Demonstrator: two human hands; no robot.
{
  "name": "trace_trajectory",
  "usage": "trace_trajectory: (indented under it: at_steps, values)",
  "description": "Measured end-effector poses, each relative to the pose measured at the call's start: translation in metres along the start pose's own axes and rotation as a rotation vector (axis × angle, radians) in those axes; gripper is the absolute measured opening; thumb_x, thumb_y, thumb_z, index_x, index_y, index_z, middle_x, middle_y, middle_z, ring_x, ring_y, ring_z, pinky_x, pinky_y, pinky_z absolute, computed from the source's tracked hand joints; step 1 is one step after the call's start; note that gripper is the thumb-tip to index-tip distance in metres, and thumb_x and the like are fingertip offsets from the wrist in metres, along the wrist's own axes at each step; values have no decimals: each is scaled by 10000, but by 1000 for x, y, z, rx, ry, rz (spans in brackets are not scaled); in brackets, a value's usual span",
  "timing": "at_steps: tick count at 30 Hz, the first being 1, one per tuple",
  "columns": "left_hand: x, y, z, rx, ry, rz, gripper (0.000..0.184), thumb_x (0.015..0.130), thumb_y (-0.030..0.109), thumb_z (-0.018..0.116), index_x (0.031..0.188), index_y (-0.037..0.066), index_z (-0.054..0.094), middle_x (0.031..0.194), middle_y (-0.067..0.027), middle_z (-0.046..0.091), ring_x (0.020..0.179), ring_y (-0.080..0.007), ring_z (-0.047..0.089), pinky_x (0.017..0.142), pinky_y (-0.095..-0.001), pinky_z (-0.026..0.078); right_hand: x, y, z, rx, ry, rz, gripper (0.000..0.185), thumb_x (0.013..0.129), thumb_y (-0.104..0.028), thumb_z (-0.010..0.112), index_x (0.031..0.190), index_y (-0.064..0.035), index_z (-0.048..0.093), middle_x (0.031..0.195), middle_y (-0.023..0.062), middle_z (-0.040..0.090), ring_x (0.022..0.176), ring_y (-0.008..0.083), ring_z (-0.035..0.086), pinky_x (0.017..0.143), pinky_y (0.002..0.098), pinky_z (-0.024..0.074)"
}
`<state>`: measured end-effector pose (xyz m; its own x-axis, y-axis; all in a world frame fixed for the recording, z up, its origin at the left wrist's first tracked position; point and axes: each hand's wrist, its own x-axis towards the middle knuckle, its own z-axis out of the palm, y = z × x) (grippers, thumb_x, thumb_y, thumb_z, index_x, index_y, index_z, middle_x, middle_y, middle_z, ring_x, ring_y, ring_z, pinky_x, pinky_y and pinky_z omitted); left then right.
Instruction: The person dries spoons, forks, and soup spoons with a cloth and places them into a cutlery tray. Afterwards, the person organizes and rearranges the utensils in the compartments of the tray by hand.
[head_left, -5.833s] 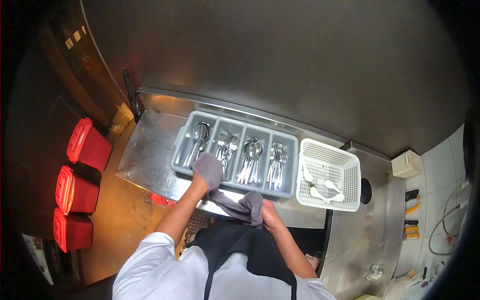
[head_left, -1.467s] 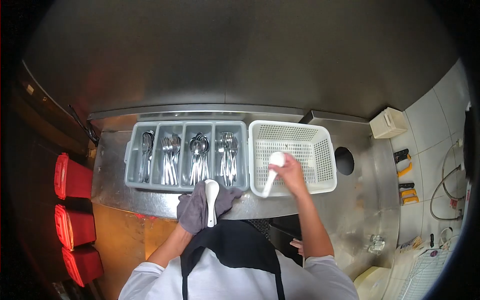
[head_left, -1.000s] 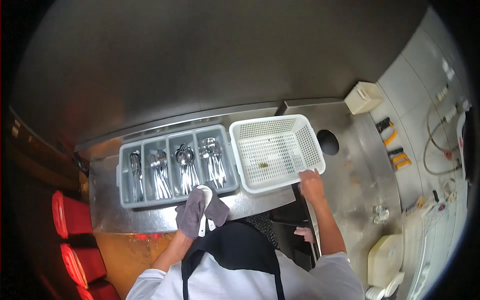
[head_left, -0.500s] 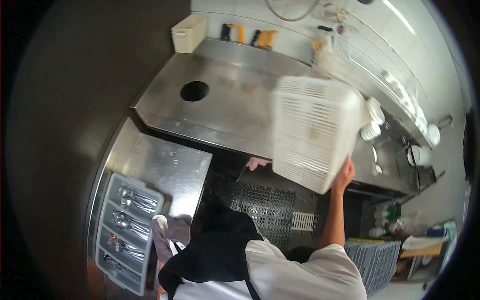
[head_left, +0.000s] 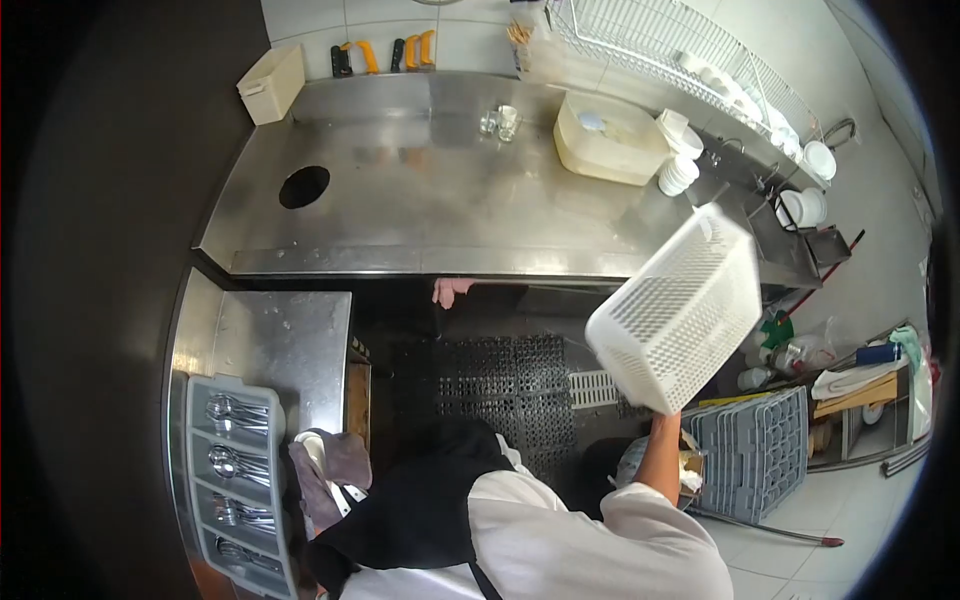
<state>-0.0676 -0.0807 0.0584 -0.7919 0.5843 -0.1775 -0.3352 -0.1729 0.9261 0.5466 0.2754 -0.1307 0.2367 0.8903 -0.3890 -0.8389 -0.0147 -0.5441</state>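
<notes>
A white perforated basket (head_left: pixel 680 310) hangs tilted in the air at the right, over the floor in front of the counter. My right hand (head_left: pixel 665 418) grips its lower rim, the fingers mostly hidden behind it. At the lower left, my left hand is covered by a grey cloth (head_left: pixel 347 460). White spoons (head_left: pixel 313 450) lie against that cloth, held with it. Just left of the cloth is the grey cutlery tray (head_left: pixel 283 480), whose compartments hold metal spoons (head_left: pixel 235 412) and forks (head_left: pixel 243 513).
A steel counter (head_left: pixel 400 210) with a round hole (head_left: pixel 304 187) runs along the back. On it stand glasses (head_left: pixel 507 122), a cream tub (head_left: pixel 610 140) and stacked white bowls (head_left: pixel 678 175). Grey racks (head_left: pixel 750 450) stand at the right. A black mat (head_left: pixel 505 390) covers the floor.
My view has turned right, away from the cutlery tray. My right hand has taken the basket off the counter and carried it right, tilting it. The cloth and white spoons stay with my left hand.
</notes>
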Motion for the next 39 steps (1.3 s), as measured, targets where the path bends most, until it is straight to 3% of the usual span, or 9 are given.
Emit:
trace_trajectory:
  at_steps: [10, 18, 20, 26, 28, 32, 33, 35, 39]
  values:
    - [-76, -33, 54, 14, -44, -58, 389, 946, 473, 577, 1055, 111, 489, 947, 0, 485, 849, -125, 495, 745, -285, 415, 64, -8, 8, -621, 132, -11, 503, 1059, -336, 417, 1298, 83, 560, 1209, 162, 674, 1015, 276, 704, 859, 387, 584]
    - [-146, -58, 110, -6, -110, -107, 405, 937, 513, 575, 1006, 123, 487, 908, 4, 470, 810, -129, 486, 711, -287, 408, 56, -35, 22, -98, -164, 56, 388, 1032, -208, 416, 1278, 57, 557, 1157, 176, 679, 876, 283, 719, 799, 388, 603]
    - [-160, -61, 124, -10, -144, -121, 410, 935, 522, 574, 993, 126, 486, 899, 5, 467, 801, -130, 484, 702, -287, 406, 85, -39, -6, -606, 271, 21, 413, 1044, -252, 434, 1288, 59, 555, 1172, 166, 678, 933, 281, 708, 811, 385, 591]
    - [-193, -67, 153, -35, -212, -149, 426, 928, 552, 573, 956, 136, 485, 870, 8, 456, 772, -132, 476, 676, -289, 401, 28, -93, -14, -335, -170, 2, 536, 1056, -420, 420, 1354, 11, 534, 1281, 151, 636, 1184, 257, 614, 1006, 381, 478]
    - [-203, -70, 161, -27, -226, -164, 432, 926, 562, 572, 944, 139, 484, 860, 9, 452, 762, -133, 474, 668, -290, 399, -36, -130, 14, -387, -232, -36, 416, 1026, -329, 528, 1258, 11, 593, 1165, 119, 689, 992, 198, 688, 828, 315, 553]
    - [-206, -78, 180, -61, -273, -190, 445, 921, 581, 571, 919, 145, 483, 841, 11, 445, 743, -135, 469, 650, -291, 395, -105, -159, 20, -993, -234, -407, 190, 836, -116, 774, 944, -21, 650, 862, 17, 696, 740, 104, 629, 662, 294, 508]
    - [-207, -79, 183, -72, -288, -197, 449, 920, 586, 571, 913, 147, 483, 836, 11, 443, 738, -136, 468, 646, -291, 395, -113, -155, 12, -1275, -269, -589, 200, 826, -150, 790, 888, -36, 638, 792, 61, 688, 672, 178, 641, 636, 321, 499]
    - [-212, -80, 187, -91, -302, -208, 455, 918, 596, 570, 901, 150, 482, 826, 12, 439, 728, -137, 466, 638, -292, 393, -150, -152, 28, -1721, -459, -1077, 193, 771, -117, 782, 842, -31, 624, 800, 164, 627, 717, 364, 612, 640, 399, 498]
    - [-217, -83, 192, -143, -327, -241, 470, 913, 616, 569, 876, 156, 481, 807, 14, 432, 709, -139, 461, 620, -293, 389, -173, -146, 13, -1881, -626, -1182, 169, 633, 3, 668, 778, -36, 592, 789, 114, 589, 726, 314, 583, 630, 408, 476]
